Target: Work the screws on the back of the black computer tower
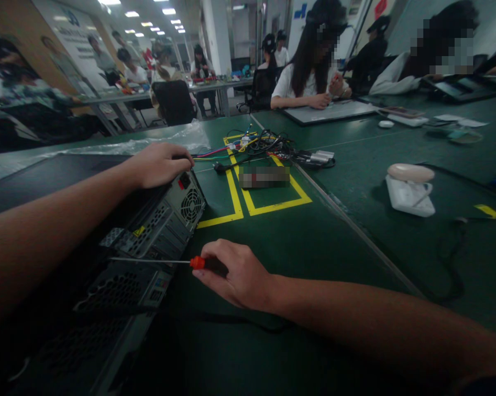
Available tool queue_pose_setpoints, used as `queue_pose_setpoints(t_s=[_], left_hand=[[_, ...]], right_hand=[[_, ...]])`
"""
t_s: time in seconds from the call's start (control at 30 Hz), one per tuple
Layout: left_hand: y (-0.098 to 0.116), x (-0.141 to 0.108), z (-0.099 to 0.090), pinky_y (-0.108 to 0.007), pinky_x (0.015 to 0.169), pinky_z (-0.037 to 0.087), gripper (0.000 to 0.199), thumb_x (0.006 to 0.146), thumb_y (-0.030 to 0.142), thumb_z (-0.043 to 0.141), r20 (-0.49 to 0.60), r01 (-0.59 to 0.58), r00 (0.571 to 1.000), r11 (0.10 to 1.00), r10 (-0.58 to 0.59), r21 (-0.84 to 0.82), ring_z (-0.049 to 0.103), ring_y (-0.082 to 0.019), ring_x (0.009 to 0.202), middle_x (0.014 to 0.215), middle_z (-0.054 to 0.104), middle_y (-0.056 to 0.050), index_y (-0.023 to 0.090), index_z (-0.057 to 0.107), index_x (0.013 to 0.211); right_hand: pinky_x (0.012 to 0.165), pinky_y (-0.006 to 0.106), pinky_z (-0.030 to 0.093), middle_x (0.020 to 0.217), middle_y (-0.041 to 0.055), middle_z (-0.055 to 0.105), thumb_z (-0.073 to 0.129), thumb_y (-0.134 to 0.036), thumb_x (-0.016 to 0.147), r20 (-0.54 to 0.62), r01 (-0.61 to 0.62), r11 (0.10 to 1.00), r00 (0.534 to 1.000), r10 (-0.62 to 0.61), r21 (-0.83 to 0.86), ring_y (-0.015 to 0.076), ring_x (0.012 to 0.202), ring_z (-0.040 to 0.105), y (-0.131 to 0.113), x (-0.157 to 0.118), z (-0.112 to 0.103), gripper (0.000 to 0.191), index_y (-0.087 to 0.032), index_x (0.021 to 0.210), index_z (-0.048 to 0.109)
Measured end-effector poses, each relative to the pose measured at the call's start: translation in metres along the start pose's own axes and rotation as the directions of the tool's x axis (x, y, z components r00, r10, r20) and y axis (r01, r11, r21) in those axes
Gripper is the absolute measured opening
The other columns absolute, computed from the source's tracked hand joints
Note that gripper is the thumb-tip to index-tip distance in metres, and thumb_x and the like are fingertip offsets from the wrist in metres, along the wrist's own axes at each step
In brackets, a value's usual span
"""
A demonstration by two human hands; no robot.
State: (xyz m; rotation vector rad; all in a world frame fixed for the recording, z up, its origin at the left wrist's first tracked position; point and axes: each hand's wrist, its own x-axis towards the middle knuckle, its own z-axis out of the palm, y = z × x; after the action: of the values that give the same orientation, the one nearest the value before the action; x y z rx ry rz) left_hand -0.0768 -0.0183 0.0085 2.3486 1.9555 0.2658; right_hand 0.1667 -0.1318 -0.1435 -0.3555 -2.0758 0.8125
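Note:
A black computer case (157, 220) lies on the green table at the left, its rear panel with fan grille and ports turned toward the right. My left hand (159, 164) rests on the case's top near the far rear corner, fingers stretched out and holding nothing. In my right hand (235, 272) is a screwdriver (197, 263), gripped by its orange-red handle. Its long thin shaft points left, and the tip meets the rear panel near its slot covers. Whether the tip sits in a screw is too small to tell.
Beyond the case, a tangle of cables (273, 144) and a blurred box (264, 177) lie near yellow tape (279, 208). A white holder with a round top (411, 192) stands at the right. Clear plastic film (182, 136) lies behind. Across the table, a person (309, 77) sits at a board.

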Motion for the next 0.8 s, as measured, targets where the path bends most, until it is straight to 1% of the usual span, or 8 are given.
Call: queue_pose_setpoints(t_s=[0.07, 0.17, 0.3, 0.43, 0.6, 0.7, 0.8], left_hand=[[0.0007, -0.0005, -0.0007, -0.049, 0.101, 0.051, 0.053, 0.084, 0.052, 0.047, 0.011, -0.005, 1.0, 1.0, 0.005, -0.001, 0.071, -0.038, 0.107, 0.113, 0.079, -0.016, 0.017, 0.08, 0.107], [0.0024, -0.0016, -0.0014, -0.049, 0.1, 0.05, 0.052, 0.085, 0.051, 0.047, 0.02, -0.011, 1.0, 1.0, 0.011, -0.002, 0.07, -0.037, 0.108, 0.114, 0.079, -0.016, 0.016, 0.079, 0.107], [0.0045, -0.0033, -0.0029, -0.044, 0.1, 0.049, 0.052, 0.091, 0.046, 0.044, 0.032, -0.015, 0.999, 1.0, 0.014, 0.022, 0.068, -0.032, 0.108, 0.116, 0.078, -0.015, 0.013, 0.077, 0.112], [0.002, -0.0027, -0.0049, -0.041, 0.1, 0.048, 0.054, 0.095, 0.046, 0.044, 0.089, -0.024, 0.996, 0.999, 0.021, 0.033, 0.067, -0.029, 0.108, 0.12, 0.077, -0.014, 0.011, 0.076, 0.119], [-0.0001, -0.0017, -0.0041, -0.041, 0.097, 0.047, 0.053, 0.095, 0.046, 0.044, 0.082, -0.023, 0.996, 0.999, 0.021, 0.025, 0.066, -0.029, 0.106, 0.12, 0.076, -0.014, 0.01, 0.076, 0.118], [0.0005, -0.0016, -0.0023, -0.04, 0.097, 0.048, 0.052, 0.092, 0.046, 0.045, 0.073, -0.019, 0.997, 1.0, 0.018, 0.007, 0.067, -0.029, 0.105, 0.119, 0.077, -0.013, 0.011, 0.076, 0.116], [-0.0015, -0.0004, -0.0001, -0.043, 0.097, 0.049, 0.053, 0.087, 0.05, 0.047, 0.036, -0.011, 0.999, 1.0, 0.01, 0.009, 0.069, -0.032, 0.105, 0.116, 0.078, -0.014, 0.014, 0.078, 0.111]], right_hand=[[0.086, 0.032, 0.059, 0.106, 0.0065, 0.075, 0.066, -0.039, 0.107, -0.01, -0.022, 1.0, 1.0, 0.022, 0.004, 0.0179, 0.089, 0.071, -0.0009, 0.0009, -0.002, 0.021, -0.019, 0.114, 0.066], [0.089, 0.033, 0.058, 0.106, 0.0055, 0.075, 0.065, -0.043, 0.109, 0.015, -0.06, 0.998, 0.998, 0.06, -0.014, 0.018, 0.09, 0.07, -0.0025, 0.0017, -0.0047, 0.025, -0.021, 0.119, 0.069], [0.086, 0.032, 0.056, 0.106, 0.0063, 0.075, 0.06, -0.045, 0.112, 0.068, -0.064, 0.997, 0.995, 0.066, -0.031, 0.0183, 0.09, 0.069, -0.0025, 0.0014, -0.0064, 0.031, -0.02, 0.126, 0.071], [0.084, 0.031, 0.055, 0.106, 0.0067, 0.074, 0.057, -0.05, 0.113, 0.123, -0.089, 0.995, 0.988, 0.093, -0.032, 0.0188, 0.089, 0.068, -0.0007, 0.0011, -0.0065, 0.038, -0.02, 0.131, 0.07], [0.085, 0.03, 0.053, 0.107, 0.0042, 0.075, 0.057, -0.048, 0.113, 0.201, -0.159, 0.987, 0.967, 0.159, -0.018, 0.0182, 0.091, 0.068, -0.0023, 0.0028, -0.0067, 0.033, -0.023, 0.132, 0.068], [0.078, 0.03, 0.051, 0.104, 0.0026, 0.074, 0.058, -0.047, 0.111, 0.26, -0.212, 0.977, 0.942, 0.21, -0.02, 0.0178, 0.085, 0.067, -0.0061, 0.005, -0.0084, 0.029, -0.024, 0.127, 0.064], [0.065, 0.028, 0.044, 0.092, 0.0004, 0.071, 0.064, -0.046, 0.105, 0.289, -0.285, 0.958, 0.916, 0.28, -0.026, 0.0167, 0.071, 0.061, -0.0083, 0.0074, -0.01, 0.029, -0.024, 0.123, 0.057]])
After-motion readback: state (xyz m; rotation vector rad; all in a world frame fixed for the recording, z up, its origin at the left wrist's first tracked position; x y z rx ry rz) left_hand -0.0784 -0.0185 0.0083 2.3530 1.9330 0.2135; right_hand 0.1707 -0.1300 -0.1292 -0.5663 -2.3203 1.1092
